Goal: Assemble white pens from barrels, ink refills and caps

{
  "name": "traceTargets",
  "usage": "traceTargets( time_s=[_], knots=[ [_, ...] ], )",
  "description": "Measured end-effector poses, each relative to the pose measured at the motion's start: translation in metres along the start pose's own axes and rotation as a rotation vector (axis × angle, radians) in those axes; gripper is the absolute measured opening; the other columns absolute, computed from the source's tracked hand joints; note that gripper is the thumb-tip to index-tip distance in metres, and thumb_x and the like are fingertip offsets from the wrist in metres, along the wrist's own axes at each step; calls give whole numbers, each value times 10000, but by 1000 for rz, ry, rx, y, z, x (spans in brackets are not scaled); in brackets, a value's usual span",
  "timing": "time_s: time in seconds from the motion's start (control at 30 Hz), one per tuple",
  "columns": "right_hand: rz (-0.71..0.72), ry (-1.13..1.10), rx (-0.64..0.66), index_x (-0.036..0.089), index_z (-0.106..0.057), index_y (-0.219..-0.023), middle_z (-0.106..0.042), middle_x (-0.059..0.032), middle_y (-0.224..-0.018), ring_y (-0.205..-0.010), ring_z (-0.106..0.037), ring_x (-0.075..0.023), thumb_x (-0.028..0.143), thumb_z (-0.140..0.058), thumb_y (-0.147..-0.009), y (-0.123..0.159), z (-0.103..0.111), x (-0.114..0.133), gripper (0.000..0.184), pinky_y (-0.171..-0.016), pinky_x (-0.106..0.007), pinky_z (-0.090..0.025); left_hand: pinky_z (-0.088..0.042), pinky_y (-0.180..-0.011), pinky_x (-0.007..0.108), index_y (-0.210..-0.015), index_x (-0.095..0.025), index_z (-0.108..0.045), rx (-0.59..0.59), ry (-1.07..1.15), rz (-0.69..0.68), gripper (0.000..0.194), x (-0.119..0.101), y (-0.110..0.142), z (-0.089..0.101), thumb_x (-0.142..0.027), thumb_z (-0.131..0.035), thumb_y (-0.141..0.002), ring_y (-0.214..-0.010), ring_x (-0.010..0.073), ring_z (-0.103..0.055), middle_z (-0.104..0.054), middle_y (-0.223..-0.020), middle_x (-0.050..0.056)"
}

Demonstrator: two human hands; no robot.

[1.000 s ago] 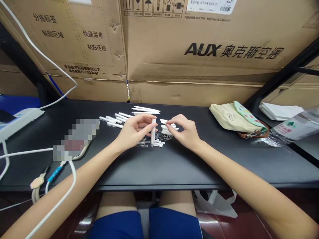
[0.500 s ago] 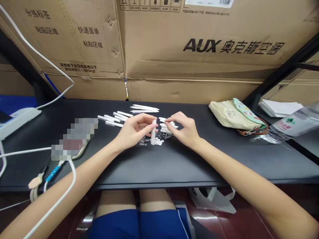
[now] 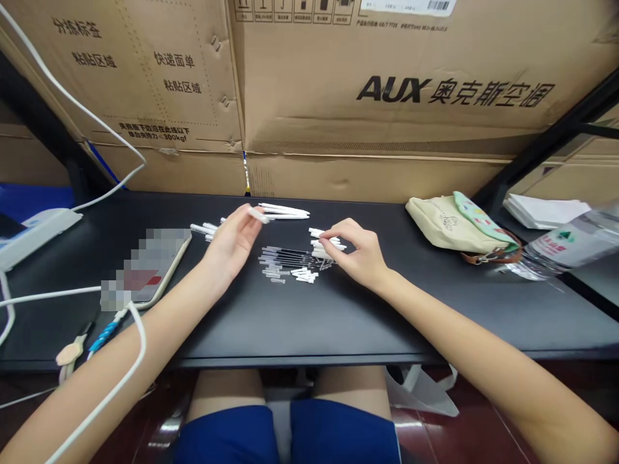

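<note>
My left hand is raised above the table's back half, its fingers closed on a white pen barrel. My right hand pinches thumb and forefinger together at the right end of the small parts; what lies in the pinch is too small to make out. White pen tubes lie beside its fingertips. Dark-tipped pen refills, clear short caps, small white pen parts and tiny springs lie between the hands. White pens lie at the back; more white tubes are partly behind my left hand.
A phone with cables lies on the left, near a white power strip. To the right are a cream pouch, a water bottle and white papers. Cardboard boxes stand behind the black table.
My left hand has moved left and away from me, carrying the barrel, which has gone from upright to tilted. The refills now show. My right hand stays put; my knees have spread.
</note>
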State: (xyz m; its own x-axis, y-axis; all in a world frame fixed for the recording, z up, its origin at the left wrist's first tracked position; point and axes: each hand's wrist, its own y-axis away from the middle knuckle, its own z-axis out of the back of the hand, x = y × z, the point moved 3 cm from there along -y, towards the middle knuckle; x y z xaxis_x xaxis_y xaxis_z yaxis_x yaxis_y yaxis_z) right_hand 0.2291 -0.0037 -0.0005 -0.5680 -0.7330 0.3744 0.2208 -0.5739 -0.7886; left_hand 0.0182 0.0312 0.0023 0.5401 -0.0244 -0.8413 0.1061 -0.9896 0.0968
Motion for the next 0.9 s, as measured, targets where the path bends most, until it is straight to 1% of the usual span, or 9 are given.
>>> traceTargets(
  time_s=[0.07,0.1,0.2,0.3,0.6,0.73,0.8,0.83,0.9],
  knots=[
    [-2,1,3,231,-627,-734,-658,-20,-690,-673,-594,-172,185,-588,-808,0,0,0,95,-627,-329,-504,-540,-674,140,-745,-159,-588,-31,0,-49,91,-3,0,2,-118,-581,-826,-813,107,-671,-685,-801,35],
    [-1,2,4,231,-627,-734,-659,-19,-690,-672,-593,-172,188,-588,-809,0,0,0,95,-628,-329,-504,-549,-648,164,-800,-166,-608,65,-70,-89,28,-4,3,-1,-140,-619,-803,-806,129,-675,-687,-814,37],
    [-6,10,9,230,-628,-735,-662,-19,-689,-669,-591,-173,203,-590,-813,0,0,0,91,-624,-330,-503,-568,-595,237,-928,-180,-643,522,-399,-130,287,1,23,-17,-204,-765,-669,-804,209,-685,-693,-865,58],
    [-18,20,7,232,-630,-741,-660,-22,-692,-677,-594,-178,214,-585,-820,0,1,-1,92,-631,-332,-503,-576,-593,266,-918,-173,-647,685,-521,-144,259,7,36,-23,-286,-739,-704,-776,223,-691,-687,-849,63],
    [14,-2,-2,226,-628,-748,-652,-21,-682,-667,-590,-177,175,-588,-809,0,2,-1,90,-626,-328,-493,-569,-570,251,-923,-161,-640,623,-464,-77,261,8,28,-21,-267,-740,-706,-746,215,-696,-687,-836,61],
    [0,-1,-8,231,-629,-740,-651,-16,-680,-672,-593,-176,176,-593,-803,0,1,-1,91,-630,-327,-496,-545,-680,159,-796,-154,-615,159,-104,5,35,4,4,-4,-145,-646,-786,-820,127,-677,-692,-835,42],
    [3,-11,-8,229,-629,-744,-653,-15,-681,-674,-593,-175,162,-594,-799,0,1,-1,93,-638,-327,-498,-534,-710,137,-732,-152,-587,-33,-4,-9,97,3,-1,2,-112,-588,-820,-809,97,-669,-685,-805,34],
    [8,-15,-8,226,-629,-746,-653,-16,-680,-673,-593,-174,153,-595,-796,0,1,-1,95,-640,-325,-497,-542,-699,152,-753,-154,-594,-12,-28,-43,70,2,0,2,-122,-597,-816,-801,106,-671,-685,-809,34],
    [17,-10,-5,219,-630,-750,-655,-18,-681,-672,-591,-171,139,-596,-793,0,1,-1,97,-639,-320,-494,-563,-648,210,-869,-163,-624,233,-203,-141,121,1,10,-8,-176,-679,-761,-792,158,-680,-687,-841,42]
  ],
)
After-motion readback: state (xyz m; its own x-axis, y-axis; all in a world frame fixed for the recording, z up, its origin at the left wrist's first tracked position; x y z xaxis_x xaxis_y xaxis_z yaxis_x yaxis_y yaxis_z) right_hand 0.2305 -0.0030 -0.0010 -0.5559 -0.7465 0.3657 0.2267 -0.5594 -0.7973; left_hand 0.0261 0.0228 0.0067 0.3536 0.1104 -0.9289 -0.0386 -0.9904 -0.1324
